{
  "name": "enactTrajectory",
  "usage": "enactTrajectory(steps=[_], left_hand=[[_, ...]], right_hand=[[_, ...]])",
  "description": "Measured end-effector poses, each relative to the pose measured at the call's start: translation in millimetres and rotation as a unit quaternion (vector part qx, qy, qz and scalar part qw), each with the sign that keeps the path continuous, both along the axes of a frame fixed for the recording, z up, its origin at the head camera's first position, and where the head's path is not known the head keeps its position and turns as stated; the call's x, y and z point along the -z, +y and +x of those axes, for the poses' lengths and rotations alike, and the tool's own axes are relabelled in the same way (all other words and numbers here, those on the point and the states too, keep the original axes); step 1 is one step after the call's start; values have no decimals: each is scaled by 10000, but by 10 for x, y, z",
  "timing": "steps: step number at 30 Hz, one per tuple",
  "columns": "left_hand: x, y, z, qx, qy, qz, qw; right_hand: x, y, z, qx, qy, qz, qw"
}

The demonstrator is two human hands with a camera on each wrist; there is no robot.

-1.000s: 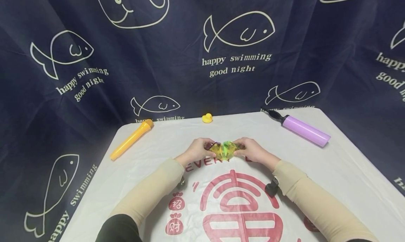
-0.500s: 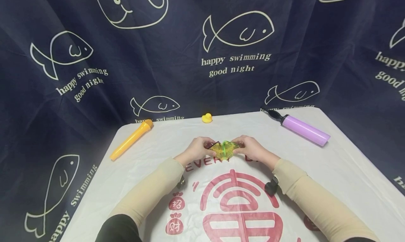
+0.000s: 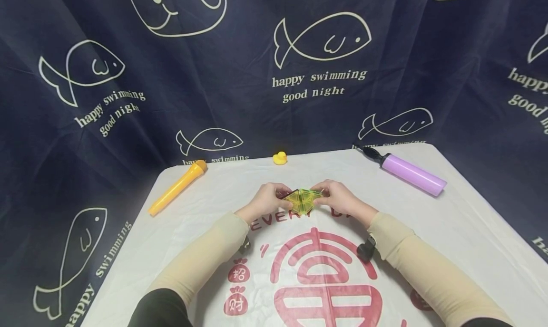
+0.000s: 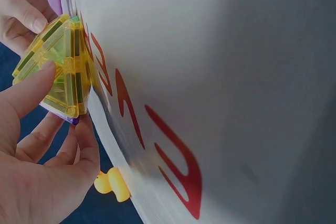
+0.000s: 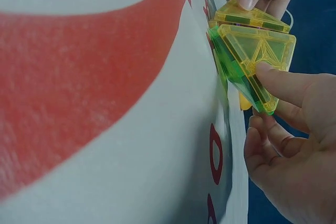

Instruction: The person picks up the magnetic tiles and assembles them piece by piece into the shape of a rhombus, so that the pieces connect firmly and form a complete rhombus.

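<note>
Near the table's middle, both hands hold small clusters of translucent magnetic tiles. My left hand (image 3: 267, 199) pinches a yellow triangular tile (image 4: 74, 85), its thumb on the face and its fingers below. A purple edge (image 4: 62, 112) shows beneath that tile in the left wrist view. My right hand (image 3: 338, 198) pinches another yellow tile (image 5: 274, 45) between thumb and fingers, with a green tile (image 5: 231, 66) set at an angle against it. In the head view the two clusters meet edge to edge; whether they are joined cannot be told. Fingers hide part of both.
An orange toy microphone (image 3: 177, 189) lies at the table's left. Along the back edge sits a yellow rubber duck (image 3: 280, 158). To the right is a purple hand pump (image 3: 413, 175) with a black handle. A white printed cloth (image 3: 205, 198) covers the table; a dark curtain hangs behind.
The right hand has tilted its tiles and moved up slightly, so less bright green shows in the head view. The left hand's tiles have turned a little. Both hands keep their grip.
</note>
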State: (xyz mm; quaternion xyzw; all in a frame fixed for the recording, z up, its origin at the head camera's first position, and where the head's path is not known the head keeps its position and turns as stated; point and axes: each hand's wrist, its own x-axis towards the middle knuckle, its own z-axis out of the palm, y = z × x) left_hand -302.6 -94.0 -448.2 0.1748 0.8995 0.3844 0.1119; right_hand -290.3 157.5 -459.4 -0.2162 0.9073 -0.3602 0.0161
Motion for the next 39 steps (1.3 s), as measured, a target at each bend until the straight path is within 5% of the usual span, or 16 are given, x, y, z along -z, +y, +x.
enactTrajectory(steps=[10, 39], left_hand=[[-20, 20, 2, -47, -38, -9, 10000], [72, 60, -62, 7, 147, -55, 9999]], right_hand=[[-30, 27, -8, -32, -342, -235, 9991], [-168, 1, -87, 84, -192, 11, 9998]])
